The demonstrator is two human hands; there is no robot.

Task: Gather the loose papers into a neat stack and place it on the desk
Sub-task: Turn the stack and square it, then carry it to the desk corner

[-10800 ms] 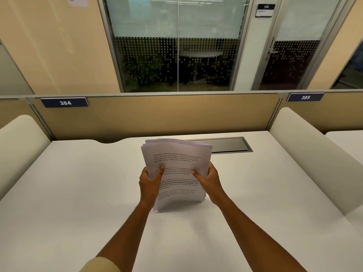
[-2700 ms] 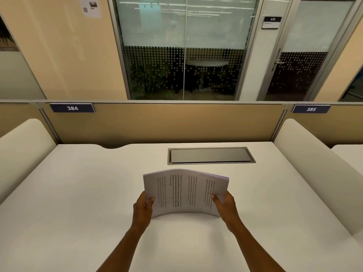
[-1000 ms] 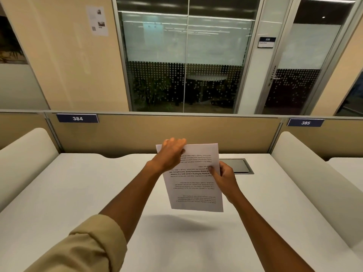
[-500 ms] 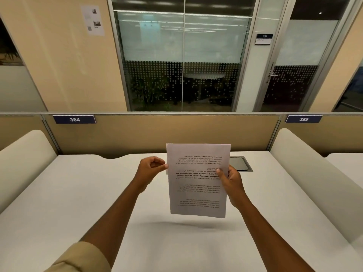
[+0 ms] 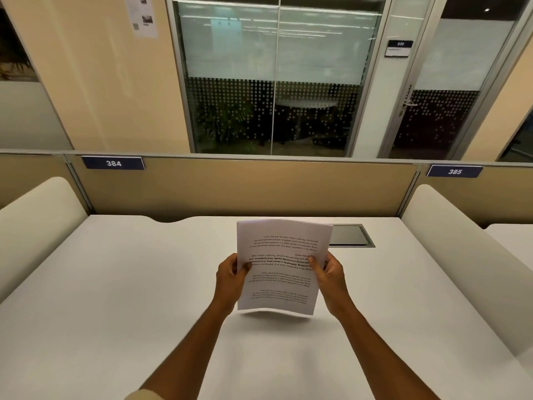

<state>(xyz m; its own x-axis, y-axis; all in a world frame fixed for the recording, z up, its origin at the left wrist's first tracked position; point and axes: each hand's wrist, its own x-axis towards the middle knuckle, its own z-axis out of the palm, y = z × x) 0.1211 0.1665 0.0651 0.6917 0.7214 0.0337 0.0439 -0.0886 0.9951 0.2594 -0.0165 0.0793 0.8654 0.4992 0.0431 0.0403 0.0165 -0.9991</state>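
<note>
- Head view, far left: a cream padded divider with a rounded top (image 5: pixel 34 215) borders the smooth white desk (image 5: pixel 115 284), and a dark blue plate numbered 384 (image 5: pixel 113 163) sits on the tan partition behind; no loose sheet lies anywhere on the desk surface
- The left hand (image 5: pixel 230 277) now grips the left edge of the stack, thumb pressed on the printed face and the other fingers curled behind; half a second ago this hand was only closing in on that edge, and a second ago it was reaching over the top
- The squared stack of white printed papers (image 5: pixel 281 264) is held upright between both hands, above the middle of the desk, its lower edge hanging clear of the surface; the text faces the camera upside down, and the stack has come lower than it was
- The right hand (image 5: pixel 327 274) clamps the right edge, thumb on the front, fingers hidden behind the sheets
- A dark rectangular cable hatch (image 5: pixel 350 235) shows just past the stack's upper right corner
- Judgement: the edges look aligned, so gathering seems finished; what remains is lowering the stack flat without letting the sheets fan out
</note>
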